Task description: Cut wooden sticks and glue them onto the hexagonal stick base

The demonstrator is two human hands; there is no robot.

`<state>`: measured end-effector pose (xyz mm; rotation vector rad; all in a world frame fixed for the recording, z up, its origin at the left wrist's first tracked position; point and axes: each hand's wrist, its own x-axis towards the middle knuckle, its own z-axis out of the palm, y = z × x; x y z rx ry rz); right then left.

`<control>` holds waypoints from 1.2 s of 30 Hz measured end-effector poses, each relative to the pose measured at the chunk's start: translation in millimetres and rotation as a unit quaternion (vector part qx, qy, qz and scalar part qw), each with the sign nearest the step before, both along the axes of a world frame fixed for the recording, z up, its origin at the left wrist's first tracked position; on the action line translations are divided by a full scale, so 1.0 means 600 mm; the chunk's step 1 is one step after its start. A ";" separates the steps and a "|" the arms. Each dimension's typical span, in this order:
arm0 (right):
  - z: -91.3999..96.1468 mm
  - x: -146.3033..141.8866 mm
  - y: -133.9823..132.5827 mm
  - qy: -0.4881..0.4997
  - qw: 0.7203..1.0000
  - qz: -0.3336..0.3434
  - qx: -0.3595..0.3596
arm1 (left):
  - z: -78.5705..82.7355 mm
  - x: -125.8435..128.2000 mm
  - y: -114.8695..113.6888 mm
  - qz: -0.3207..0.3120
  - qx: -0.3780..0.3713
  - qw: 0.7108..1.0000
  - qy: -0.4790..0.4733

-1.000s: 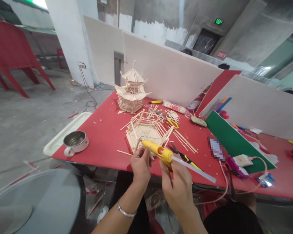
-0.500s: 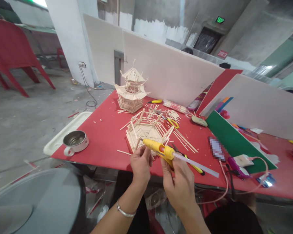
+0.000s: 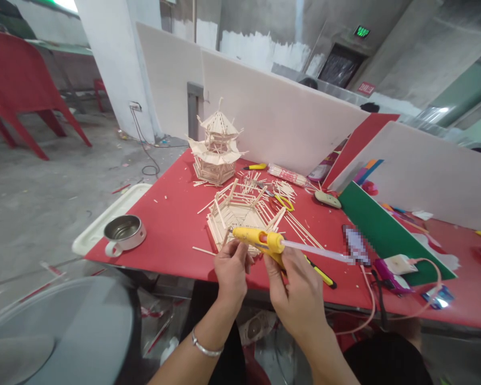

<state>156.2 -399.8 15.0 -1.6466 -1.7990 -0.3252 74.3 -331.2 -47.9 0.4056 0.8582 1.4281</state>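
Observation:
My right hand (image 3: 299, 283) is wrapped round the handle of a yellow hot glue gun (image 3: 256, 238). A long translucent glue stick (image 3: 316, 249) juts from the gun's rear. My left hand (image 3: 231, 270) is closed in a pinch just below the nozzle. A short wooden stick (image 3: 226, 236) rises from its fingertips, its top close to the nozzle; whether they touch I cannot tell. Behind both hands lies a hexagonal frame of wooden sticks (image 3: 212, 227) with posts leaning at its corners. The gun and fingers hide its near side.
A finished-looking stick pagoda (image 3: 216, 152) stands at the back of the red table (image 3: 164, 224). Around the frame lie loose sticks (image 3: 304, 227), yellow-handled pliers (image 3: 284, 202) and a yellow-black cutter (image 3: 323, 272). A metal cup (image 3: 124, 234) sits left; a phone (image 3: 356, 245) with cable lies right.
The glue gun has tilted in my right hand, its rear end and glue stick swinging up and away. Its nozzle has shifted slightly left. My left hand stays in place.

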 end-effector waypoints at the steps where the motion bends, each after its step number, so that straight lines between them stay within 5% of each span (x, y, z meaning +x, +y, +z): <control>1: 0.007 0.003 0.004 -0.015 1.000 0.001 -0.004 | 0.001 0.000 0.000 0.000 0.002 1.000 -0.001; 9: 0.073 0.029 0.050 -0.057 0.997 0.043 -0.042 | 0.007 0.001 0.003 -0.002 0.012 1.000 0.006; 15: 0.102 0.053 0.063 -0.130 0.990 -0.018 -0.052 | 0.012 -0.002 0.005 0.001 0.027 0.999 0.031; 22: 0.107 0.105 0.046 -0.241 0.965 -0.095 -0.031 | 0.013 -0.004 0.004 0.015 0.034 0.999 0.014; 36: 0.105 0.132 0.037 -0.256 0.957 -0.133 -0.040 | 0.026 -0.001 -0.003 0.016 0.026 0.999 0.017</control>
